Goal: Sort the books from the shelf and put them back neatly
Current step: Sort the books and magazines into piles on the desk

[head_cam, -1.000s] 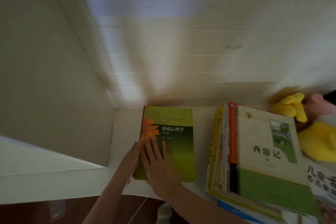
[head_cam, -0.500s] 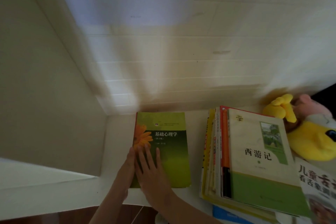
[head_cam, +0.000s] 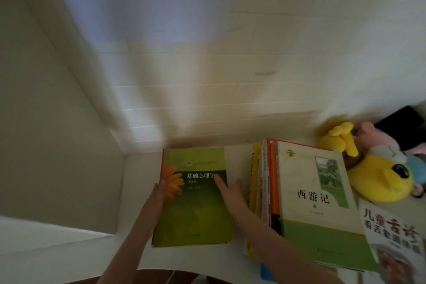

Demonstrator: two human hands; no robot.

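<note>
A green book (head_cam: 196, 210) with an orange flower on its cover lies flat, face up, near the back left corner of the white shelf (head_cam: 140, 182), its front end reaching the shelf's front edge. The left hand (head_cam: 156, 200) is released, its straight fingers laid against the book's left edge. The right hand (head_cam: 230, 193) is also released, fingers straight; one finger lies on the cover near the right edge and the others point along that edge. Just right of this hand is a stack of books (head_cam: 313, 203) topped by a white-and-green cover. A yellow plush toy (head_cam: 378, 180) sits behind the stack, towards the right back corner
</note>
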